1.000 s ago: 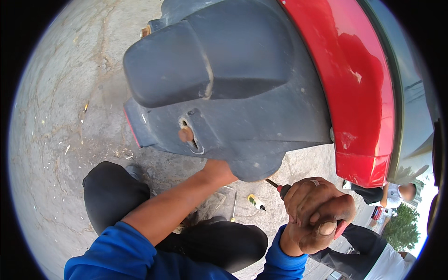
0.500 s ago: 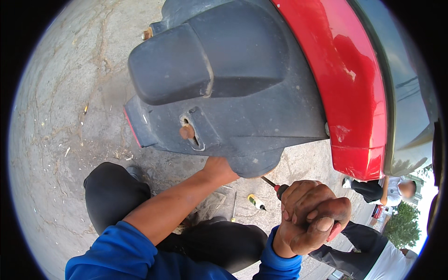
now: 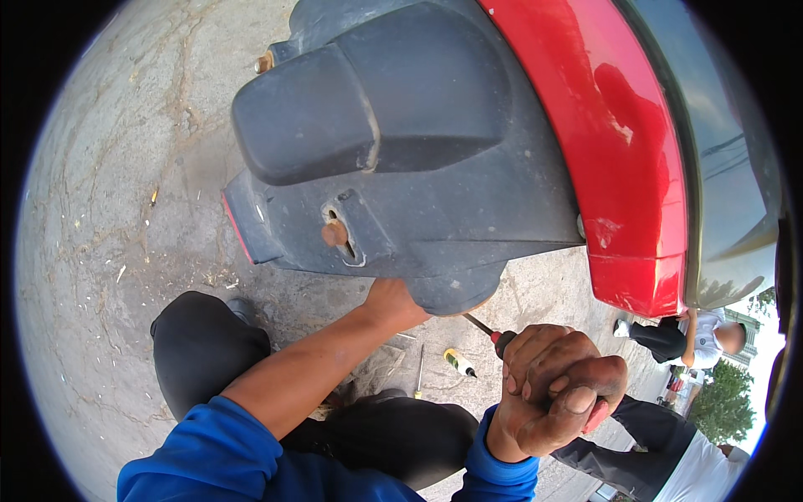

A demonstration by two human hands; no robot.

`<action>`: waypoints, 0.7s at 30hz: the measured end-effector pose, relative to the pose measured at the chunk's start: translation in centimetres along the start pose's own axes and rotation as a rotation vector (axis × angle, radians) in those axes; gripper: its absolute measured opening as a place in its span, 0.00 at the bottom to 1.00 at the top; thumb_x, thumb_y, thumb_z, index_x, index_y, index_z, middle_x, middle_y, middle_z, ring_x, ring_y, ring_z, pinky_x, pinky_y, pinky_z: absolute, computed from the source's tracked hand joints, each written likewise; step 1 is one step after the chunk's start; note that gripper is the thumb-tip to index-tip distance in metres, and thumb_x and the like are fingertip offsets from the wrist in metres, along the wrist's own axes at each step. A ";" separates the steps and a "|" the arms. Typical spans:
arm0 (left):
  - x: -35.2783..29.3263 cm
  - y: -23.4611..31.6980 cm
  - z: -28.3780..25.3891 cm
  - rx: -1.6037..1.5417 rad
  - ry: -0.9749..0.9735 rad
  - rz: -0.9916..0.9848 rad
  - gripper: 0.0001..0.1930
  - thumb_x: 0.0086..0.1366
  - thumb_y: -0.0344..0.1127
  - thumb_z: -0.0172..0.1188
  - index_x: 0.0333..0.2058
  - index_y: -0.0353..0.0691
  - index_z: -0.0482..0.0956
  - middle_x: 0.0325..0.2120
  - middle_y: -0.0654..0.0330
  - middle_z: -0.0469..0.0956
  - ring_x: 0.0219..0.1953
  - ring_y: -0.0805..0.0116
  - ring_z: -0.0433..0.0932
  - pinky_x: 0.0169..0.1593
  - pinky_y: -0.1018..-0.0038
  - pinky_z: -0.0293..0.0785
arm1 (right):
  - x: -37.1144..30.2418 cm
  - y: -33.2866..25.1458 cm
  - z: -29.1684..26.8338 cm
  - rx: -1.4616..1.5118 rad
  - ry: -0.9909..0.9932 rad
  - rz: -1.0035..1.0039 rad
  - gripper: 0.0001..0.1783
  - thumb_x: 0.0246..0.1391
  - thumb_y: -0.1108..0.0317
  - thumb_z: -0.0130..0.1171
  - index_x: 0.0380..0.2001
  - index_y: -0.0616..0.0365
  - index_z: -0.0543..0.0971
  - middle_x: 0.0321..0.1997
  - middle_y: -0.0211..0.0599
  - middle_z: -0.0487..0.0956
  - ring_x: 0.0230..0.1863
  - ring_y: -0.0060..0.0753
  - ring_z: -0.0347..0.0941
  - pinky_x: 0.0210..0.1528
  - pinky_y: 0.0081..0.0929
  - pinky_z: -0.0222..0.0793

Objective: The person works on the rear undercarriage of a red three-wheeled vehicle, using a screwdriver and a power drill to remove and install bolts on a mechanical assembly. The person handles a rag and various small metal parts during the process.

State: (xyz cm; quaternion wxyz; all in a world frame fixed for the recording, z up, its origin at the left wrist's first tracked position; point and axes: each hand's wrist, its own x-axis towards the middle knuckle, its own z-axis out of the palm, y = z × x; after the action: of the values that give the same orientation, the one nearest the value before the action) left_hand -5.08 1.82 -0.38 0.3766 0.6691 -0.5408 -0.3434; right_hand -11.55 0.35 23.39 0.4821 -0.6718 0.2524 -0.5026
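My right hand [image 3: 559,386], its fingers and palm grimy, is wrapped round the handle of a screwdriver [image 3: 502,340]. The dark shaft slants up and left to the lower edge of a black plastic fender [image 3: 468,213]; its tip is hidden there. My left hand [image 3: 396,303] reaches up behind that fender, so only the wrist and a bit of the hand's back show and its fingers are out of sight. A rusty bolt head [image 3: 334,233] sits in a slot on the fender's face. Another rusty bolt [image 3: 264,63] sticks out at its upper left.
A glossy red body panel [image 3: 623,167] curves along the right of the fender. On the cracked concrete [image 3: 100,184] lie a second screwdriver [image 3: 420,372] and a small bottle with a dark tip [image 3: 459,362]. Two people [image 3: 707,339], [image 3: 652,443] are at the right.
The fender and red panel appear shifted very slightly left and up. My right hand keeps nearly the same place and grip on the screwdriver; my left arm looks unmoved.
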 end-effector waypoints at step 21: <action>-0.1 -3.6 6.3 0.727 0.303 0.227 0.25 0.65 0.44 0.63 0.58 0.39 0.77 0.57 0.47 0.78 0.60 0.45 0.75 0.62 0.55 0.72 | 4.3 -1.8 -2.2 0.216 -0.263 0.011 0.21 0.53 0.61 0.74 0.24 0.55 0.69 0.17 0.36 0.73 0.12 0.30 0.67 0.14 0.27 0.65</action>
State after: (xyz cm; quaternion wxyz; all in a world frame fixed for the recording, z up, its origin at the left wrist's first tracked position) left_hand -8.91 1.53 -6.52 0.2267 0.7376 -0.6358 0.0165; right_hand -12.31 -3.31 26.91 0.5833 -0.6745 0.1353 -0.4318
